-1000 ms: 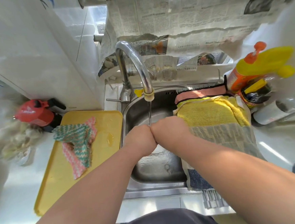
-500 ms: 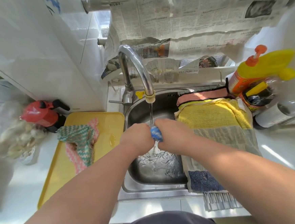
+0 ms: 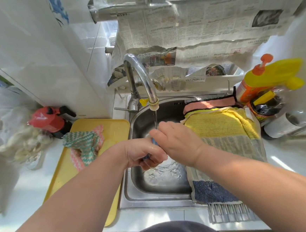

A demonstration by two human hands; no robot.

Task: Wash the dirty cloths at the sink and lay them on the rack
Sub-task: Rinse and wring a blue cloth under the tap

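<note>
Over the steel sink [image 3: 136,196], my left hand [image 3: 142,153] and my right hand [image 3: 176,141] both grip a small blue cloth [image 3: 154,142] under the water running from the tap [image 3: 142,80]. Only a sliver of the cloth shows between my fingers. A green and pink zigzag cloth [image 3: 83,145] lies crumpled on the yellow tray [image 3: 65,177] to the left. On the rack [image 3: 229,214] across the sink's right side lie a pink cloth [image 3: 208,105], a yellow cloth [image 3: 220,123], a grey cloth [image 3: 231,148] and a dark blue one [image 3: 213,191].
A red kettle-like object [image 3: 48,120] and a white plastic bag [image 3: 12,130] stand left of the tray. Detergent bottles [image 3: 266,81] and jars crowd the right counter. Newspaper [image 3: 196,21] hangs behind the tap.
My hands have twisted apart: the right one rose toward the tap, the left dropped lower. The blue cloth is stretched between them under the stream.
</note>
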